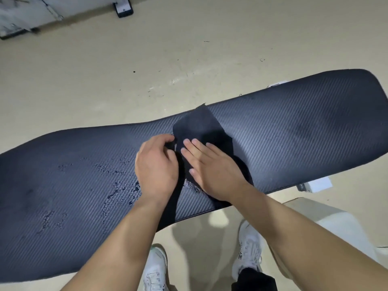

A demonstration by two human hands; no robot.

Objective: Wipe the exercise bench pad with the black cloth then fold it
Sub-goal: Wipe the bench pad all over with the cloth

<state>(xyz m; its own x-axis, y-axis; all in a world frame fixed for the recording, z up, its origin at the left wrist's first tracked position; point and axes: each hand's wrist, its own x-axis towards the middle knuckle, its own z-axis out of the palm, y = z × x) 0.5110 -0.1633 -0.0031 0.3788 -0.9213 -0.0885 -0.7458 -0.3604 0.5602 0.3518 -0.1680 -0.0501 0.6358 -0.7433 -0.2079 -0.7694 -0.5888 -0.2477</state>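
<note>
The dark ribbed bench pad (294, 127) runs across the view from lower left to upper right. A black cloth (199, 124) lies flat across its middle, its far corner reaching the pad's far edge. My left hand (156, 169) pinches the cloth's left edge with curled fingers. My right hand (212, 169) lies flat on the cloth, fingers together and pointing up-left, pressing it onto the pad. Water droplets (123, 190) bead on the pad left of my left hand.
Beige floor (126, 70) surrounds the bench. My white shoes (249, 248) stand below the pad's near edge. A black-and-white equipment foot (123, 9) sits at the top, a white frame part (319, 184) under the pad's right side.
</note>
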